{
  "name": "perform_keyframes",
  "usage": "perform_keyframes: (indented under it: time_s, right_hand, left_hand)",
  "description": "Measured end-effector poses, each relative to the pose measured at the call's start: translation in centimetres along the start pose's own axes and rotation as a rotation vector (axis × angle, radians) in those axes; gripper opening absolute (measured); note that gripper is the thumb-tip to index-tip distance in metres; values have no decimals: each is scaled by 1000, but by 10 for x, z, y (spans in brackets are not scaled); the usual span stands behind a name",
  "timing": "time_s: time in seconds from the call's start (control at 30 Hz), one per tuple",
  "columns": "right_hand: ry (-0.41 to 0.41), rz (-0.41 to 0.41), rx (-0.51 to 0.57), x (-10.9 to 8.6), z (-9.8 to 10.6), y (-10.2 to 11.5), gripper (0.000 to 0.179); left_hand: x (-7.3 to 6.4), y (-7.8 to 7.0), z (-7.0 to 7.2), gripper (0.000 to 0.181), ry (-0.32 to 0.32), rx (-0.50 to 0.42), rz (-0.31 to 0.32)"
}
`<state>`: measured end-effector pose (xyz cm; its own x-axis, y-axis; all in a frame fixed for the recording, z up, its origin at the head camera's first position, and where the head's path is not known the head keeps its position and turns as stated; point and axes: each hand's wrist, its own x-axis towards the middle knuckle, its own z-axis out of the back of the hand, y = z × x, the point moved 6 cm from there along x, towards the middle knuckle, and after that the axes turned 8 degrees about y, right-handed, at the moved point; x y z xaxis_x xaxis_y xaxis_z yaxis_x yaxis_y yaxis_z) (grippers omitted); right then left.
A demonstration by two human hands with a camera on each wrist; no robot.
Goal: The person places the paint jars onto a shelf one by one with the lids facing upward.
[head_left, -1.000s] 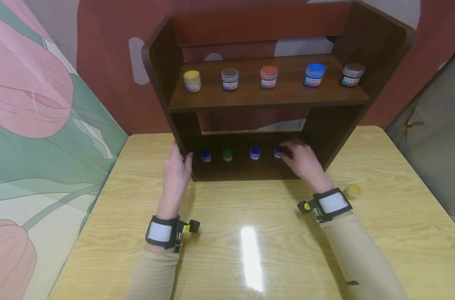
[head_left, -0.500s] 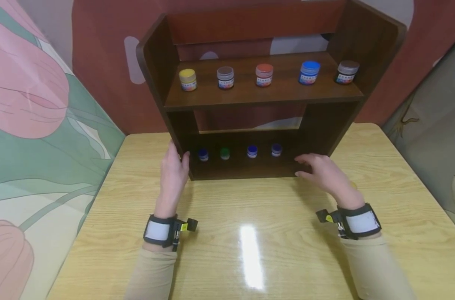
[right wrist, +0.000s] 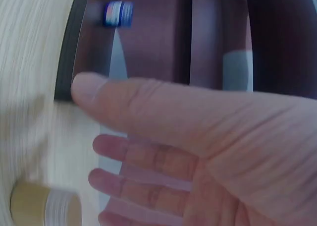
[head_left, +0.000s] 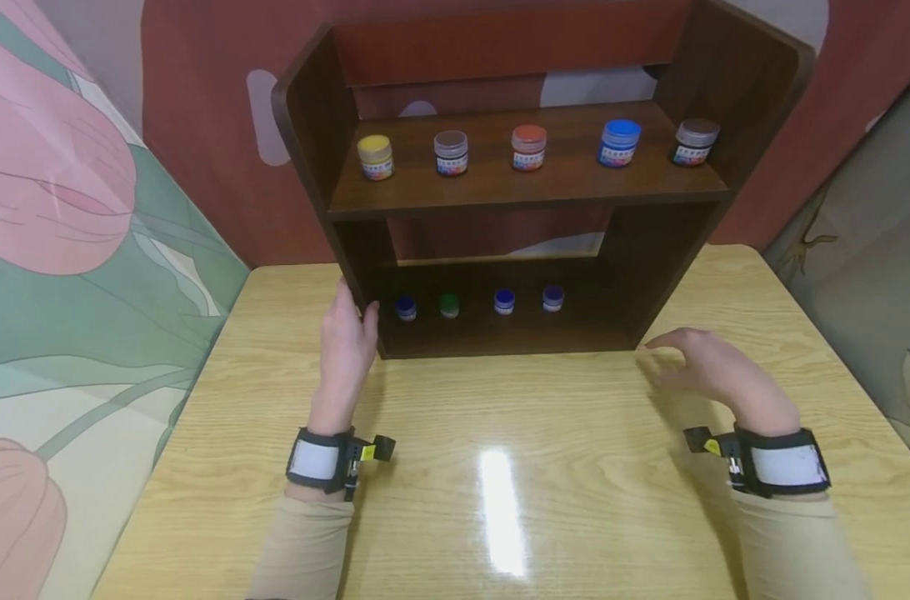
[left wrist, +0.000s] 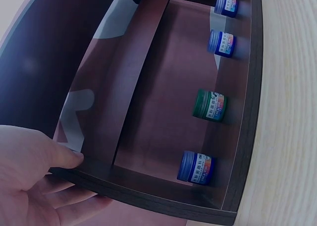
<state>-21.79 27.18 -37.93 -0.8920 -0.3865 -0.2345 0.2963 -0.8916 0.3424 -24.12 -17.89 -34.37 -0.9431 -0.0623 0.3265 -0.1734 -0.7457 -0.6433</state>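
Observation:
On the left, my left hand (head_left: pixel 346 337) grips the side panel of the dark wooden shelf (head_left: pixel 470 340), thumb inside and fingers behind it in the left wrist view. My right hand (head_left: pixel 713 375) is off the shelf's right corner, fingers spread and holding nothing. Near its fingertips in the right wrist view lies a yellow paint jar (right wrist: pixel 29 206); the hand hides it in the head view. The lower board carries a dark blue jar (head_left: pixel 406 308), a green jar (head_left: pixel 449 306), a blue jar (head_left: pixel 504 302) and a purple-blue jar (head_left: pixel 552 298).
Several paint jars stand along the upper board: yellow (head_left: pixel 376 157), clear-lidded (head_left: pixel 451 152), red (head_left: pixel 529 147), bright blue (head_left: pixel 618 142) and dark brown (head_left: pixel 695 142). The shelf stands on a light wooden table (head_left: pixel 440 467) against a patterned wall (head_left: pixel 200 125).
My right hand has let go of the purple-blue jar on the lower board and moved right, out past the shelf toward the yellow jar. My left hand stays on the side panel.

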Motion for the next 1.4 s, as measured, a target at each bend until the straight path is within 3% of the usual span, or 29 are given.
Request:
perform_keyframes:
  time_s: [0.2, 0.5, 1.1, 1.4]
  right_hand:
    - [65, -103, -4, -9, -1, -25, 46]
    - [84, -123, -14, -11, -5, -40, 34]
    - [44, -102, -6, -8, -6, -40, 22]
    - [58, -62, -5, -5, -7, -23, 28]
  left_hand:
    - [0, 0, 0, 43, 3, -4, -3]
    - [0, 1, 2, 43, -21, 7, -14]
    - [1, -2, 2, 44, -17, 1, -17]
    - [0, -2, 1, 43, -15, 12, -14]
